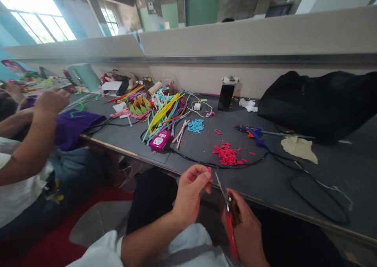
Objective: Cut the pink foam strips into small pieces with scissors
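Just off the table's front edge, my left hand (pixel 193 190) is closed in a pinch, with the tip of a red pipe cleaner (pixel 209 170) showing above the thumb. To its right, my right hand (pixel 246 223) grips red-handled scissors (pixel 229 214), their blades pointing up toward the pinched piece without touching it. Beyond both hands lies a pile of short red pipe cleaner pieces (pixel 226 155), with a few strays around it. A pile of short blue pieces (pixel 196 126) sits farther back to the left.
Long coloured pipe cleaners (pixel 166 111) heap up behind a magenta box (pixel 160 141) with a black cable. A blue glue gun (pixel 256 134) lies at right, before a black bag (pixel 315 105). A phone (pixel 226 97) leans upright at the back. Another person's hands (pixel 53 102) work at left.
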{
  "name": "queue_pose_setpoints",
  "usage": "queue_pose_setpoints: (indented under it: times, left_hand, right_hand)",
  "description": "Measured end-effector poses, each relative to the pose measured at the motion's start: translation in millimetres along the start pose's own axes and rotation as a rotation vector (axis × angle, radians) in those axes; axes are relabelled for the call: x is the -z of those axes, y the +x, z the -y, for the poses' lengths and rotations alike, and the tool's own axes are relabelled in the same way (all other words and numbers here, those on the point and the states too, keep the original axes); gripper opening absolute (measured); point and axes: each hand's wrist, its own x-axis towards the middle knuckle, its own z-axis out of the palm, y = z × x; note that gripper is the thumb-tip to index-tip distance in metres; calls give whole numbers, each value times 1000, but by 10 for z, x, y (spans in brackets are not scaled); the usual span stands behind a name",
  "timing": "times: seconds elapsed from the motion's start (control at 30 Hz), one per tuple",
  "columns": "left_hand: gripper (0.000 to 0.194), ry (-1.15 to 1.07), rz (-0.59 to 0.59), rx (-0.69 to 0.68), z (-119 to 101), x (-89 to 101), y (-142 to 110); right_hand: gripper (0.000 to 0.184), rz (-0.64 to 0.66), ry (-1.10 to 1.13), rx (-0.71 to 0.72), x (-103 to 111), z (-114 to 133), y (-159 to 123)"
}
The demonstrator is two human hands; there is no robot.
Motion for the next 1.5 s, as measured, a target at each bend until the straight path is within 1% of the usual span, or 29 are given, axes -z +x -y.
queue_pose_setpoints:
  times: [0.2, 0.37, 0.47, 0.63, 0.8, 0.93, 1.07, 1.17, 1.27, 1.5]
  left_hand:
    - [15, -24, -30, -5, 69, -41, -42]
    - [14, -26, -50, 10, 76, -58, -58]
    - [13, -34, -61, 8, 77, -59, -68]
    - [13, -56, -68, 20, 73, -50, -72]
    - [12, -48, -83, 8, 68, -46, -70]
    - [12, -33, -85, -8, 75, -27, -63]
    - [13, -28, -88, 6, 67, -19, -64]
    - [14, -25, -90, 18, 56, -27, -71]
    - [14, -31, -89, 16, 52, -34, -74]
    - [14, -29, -87, 16, 72, -23, -79]
  right_hand:
    - [38, 62, -7, -40, 37, 0, -8]
    - [38, 94, -29, -60, 41, -9, -26]
    - [38, 84, -73, -23, 52, 8, -12]
    - [37, 27, -111, 58, 74, 38, 9]
    - [35, 30, -139, 101, 84, 25, 8]
    - [35, 14, -126, 105, 68, 14, 7]
    - [34, 8, -100, 118, 59, 8, -3]
    - [35, 34, -89, 87, 67, 8, -15]
    - [35, 33, -78, 60, 75, 8, -22]
    - [34, 25, -95, 133, 69, -26, -21]
